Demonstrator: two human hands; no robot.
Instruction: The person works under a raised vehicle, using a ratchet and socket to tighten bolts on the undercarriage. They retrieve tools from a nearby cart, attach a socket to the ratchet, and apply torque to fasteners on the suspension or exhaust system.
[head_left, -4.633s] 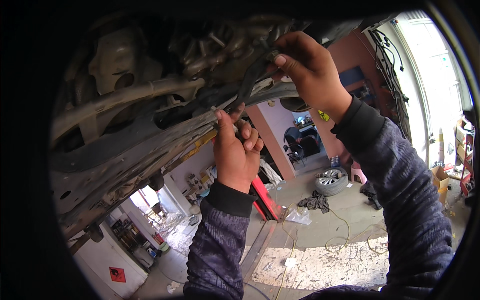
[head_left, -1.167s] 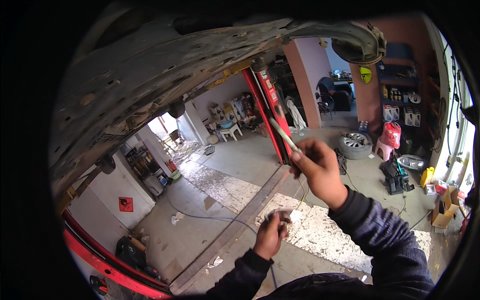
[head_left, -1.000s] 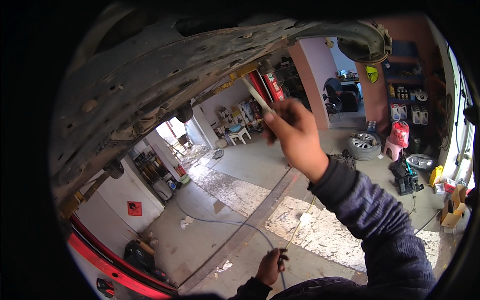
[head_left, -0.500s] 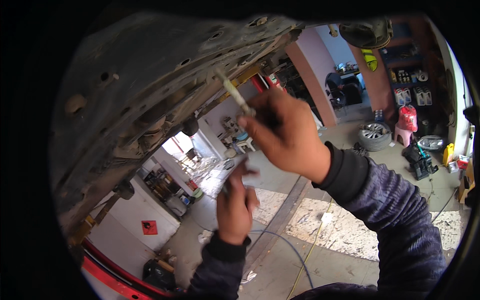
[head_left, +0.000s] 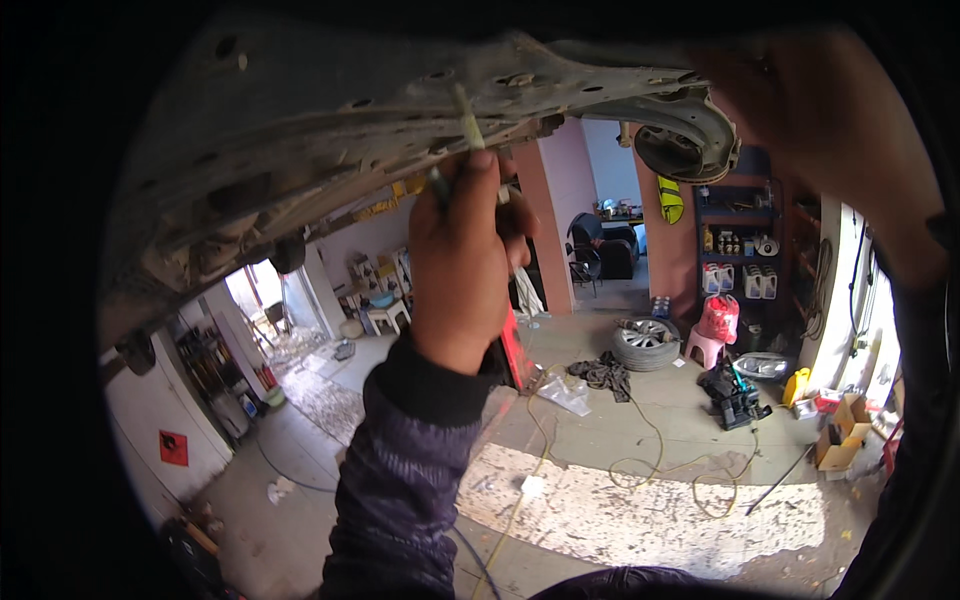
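Observation:
My left hand point(head_left: 460, 255) is raised at the centre beneath the car's grey underbody point(head_left: 350, 120), its fingers wrapped around a pale rod-like tool point(head_left: 464, 112) that points upward, its tip blurred against the metal. A darker piece also shows beside my left fingers; I cannot make out what it is. My right hand point(head_left: 830, 140) is high at the right edge, blurred and dark against the car, with its fingers hidden at the top. A round, plate-like suspension part point(head_left: 675, 150) hangs just left of it.
A red lift post point(head_left: 518, 360) stands behind my left arm. On the floor are a tyre on a rim point(head_left: 647, 345), dark cloth point(head_left: 600, 375), a black-and-teal machine point(head_left: 732, 395), hoses and cardboard boxes point(head_left: 845, 435). A shelf of bottles point(head_left: 735, 240) stands by the doorway.
My left hand has risen from low to the underbody and now holds the pale tool that my right hand held. My right hand has moved to the upper right. The view has shifted.

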